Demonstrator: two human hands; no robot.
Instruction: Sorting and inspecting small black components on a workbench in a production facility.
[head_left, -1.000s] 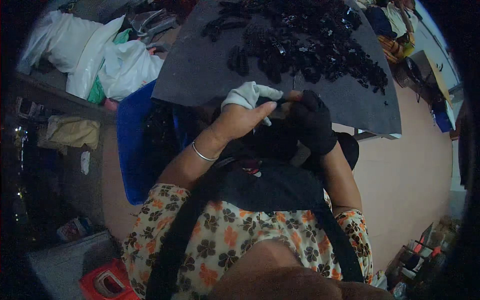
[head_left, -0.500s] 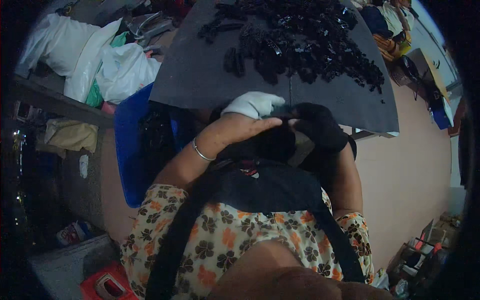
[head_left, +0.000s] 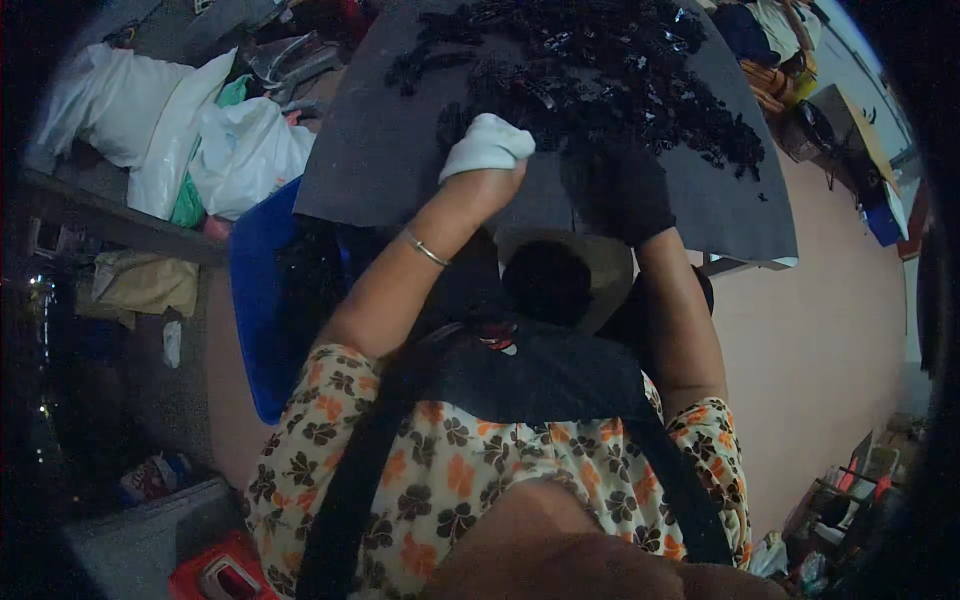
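A dark grey worktop [head_left: 380, 150] carries a heap of small black parts [head_left: 600, 70]. The left hand [head_left: 480, 175] is closed on a white cloth [head_left: 487, 143]; the gloved right hand [head_left: 620, 185] reaches the heap's near edge, its grip unclear. A careless sweep could knock parts off the worktop's edge.

White plastic bags [head_left: 170, 140] — bulging, heaped — lie upper left.
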